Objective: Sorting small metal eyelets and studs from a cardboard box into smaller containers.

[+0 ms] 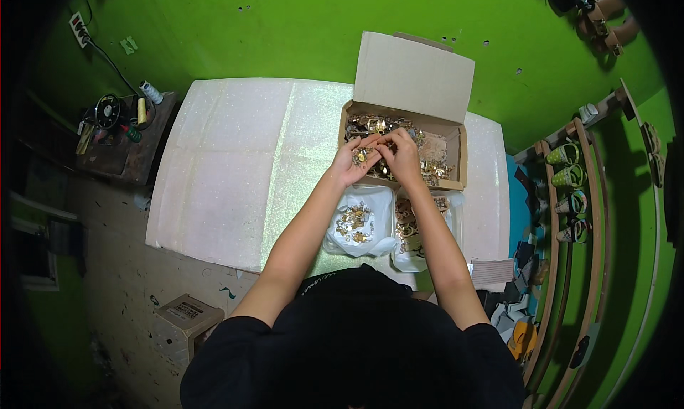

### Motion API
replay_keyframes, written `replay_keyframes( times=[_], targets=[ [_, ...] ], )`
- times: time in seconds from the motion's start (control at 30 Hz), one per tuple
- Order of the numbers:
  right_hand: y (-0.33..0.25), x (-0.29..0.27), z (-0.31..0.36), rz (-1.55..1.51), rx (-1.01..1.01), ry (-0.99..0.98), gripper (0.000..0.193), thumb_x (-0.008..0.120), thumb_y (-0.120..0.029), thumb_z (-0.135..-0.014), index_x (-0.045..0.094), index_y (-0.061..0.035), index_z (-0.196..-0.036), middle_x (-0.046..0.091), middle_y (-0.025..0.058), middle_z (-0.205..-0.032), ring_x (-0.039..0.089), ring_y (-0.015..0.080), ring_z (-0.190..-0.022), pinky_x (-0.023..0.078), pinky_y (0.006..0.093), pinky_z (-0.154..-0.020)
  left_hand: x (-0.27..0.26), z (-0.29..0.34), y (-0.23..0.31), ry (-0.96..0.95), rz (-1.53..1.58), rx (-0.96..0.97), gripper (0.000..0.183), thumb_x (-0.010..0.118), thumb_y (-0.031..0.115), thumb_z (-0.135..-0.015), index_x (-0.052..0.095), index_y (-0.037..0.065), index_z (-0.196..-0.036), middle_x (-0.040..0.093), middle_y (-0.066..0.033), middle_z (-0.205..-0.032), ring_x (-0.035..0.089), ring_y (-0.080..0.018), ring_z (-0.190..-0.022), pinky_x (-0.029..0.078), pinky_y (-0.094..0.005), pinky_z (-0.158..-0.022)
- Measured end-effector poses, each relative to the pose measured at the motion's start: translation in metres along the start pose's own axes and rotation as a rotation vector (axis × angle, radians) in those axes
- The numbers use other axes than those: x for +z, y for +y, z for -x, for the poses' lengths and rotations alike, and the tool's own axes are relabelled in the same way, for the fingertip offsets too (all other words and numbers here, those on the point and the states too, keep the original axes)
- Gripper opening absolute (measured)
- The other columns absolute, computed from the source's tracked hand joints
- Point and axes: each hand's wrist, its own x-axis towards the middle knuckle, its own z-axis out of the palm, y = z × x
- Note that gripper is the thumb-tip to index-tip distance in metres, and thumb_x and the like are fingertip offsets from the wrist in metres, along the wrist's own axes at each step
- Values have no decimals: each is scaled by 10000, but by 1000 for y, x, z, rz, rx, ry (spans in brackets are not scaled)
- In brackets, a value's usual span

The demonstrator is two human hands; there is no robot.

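Both of my hands work together over the open cardboard box point(456, 135). My left hand point(350, 164) is cupped palm-up with its fingers curled around a few small gold metal fittings point(361, 155). My right hand point(401, 154) is just beside it, touching it, fingers bent down and pressed together at the tips over the same fittings; whether it pinches one piece or only steadies the cluster I cannot tell (the pieces are too small to resolve).

Risks, as I judge them:
- The fittings in my left palm are loose. Tilting the palm could spill them back into the heap of gold hardware point(431, 168) directly beneath and beyond my right hand, mixing sorted with unsorted pieces.
- A piece slipping between my fingers may land on the white sheet point(235, 167) to the left of my left hand rather than in the box.
- The raised box flap point(413, 74) stands just beyond my fingertips; a forward reach could knock it.

Surroundings: below my left wrist lies a white plastic bag point(360, 224) holding more gold pieces; below my right wrist sits a clear container point(453, 216) with similar parts. Both lie under my forearms, so pulling my hands back low could drag across them. A small cardboard carton point(185, 316) sits well apart, near my left elbow.
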Motion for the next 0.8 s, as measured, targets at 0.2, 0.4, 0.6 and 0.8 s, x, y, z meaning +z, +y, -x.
replay_keyframes(
  times=[0.2,0.4,0.6,0.8],
  targets=[
    [-3,-5,-2,-92,63,-52,121,643,-95,-666,610,-17,-754,516,96,-755,535,243,-673,434,323,-609,-3,0,1,-19,5,-1,413,227,233,-909,392,-62,-1145,497,-186,-1049,539,-275,-933,467,-364,-829],
    [-11,-10,-2,-94,-79,-101,109,625,-73,-677,619,-16,-769,524,101,-754,536,241,-672,434,314,-616,-17,-4,4,-217,44,-57,408,233,237,-908,405,-47,-1145,516,-172,-1024,554,-234,-883,496,-327,-759],
    [-21,-21,7,-232,-21,-292,116,583,-88,-729,613,7,-788,554,95,-807,546,200,-726,428,294,-646,8,4,-3,60,-53,44,416,214,233,-905,381,-37,-1175,487,-170,-1099,520,-224,-971,464,-315,-811],
    [-28,-30,19,-619,125,-402,146,550,-109,-783,606,25,-777,559,46,-814,512,133,-706,411,259,-643,16,8,-3,21,48,25,427,210,226,-902,344,-49,-1201,388,-184,-1233,402,-271,-1136,413,-350,-892]
  ],
)
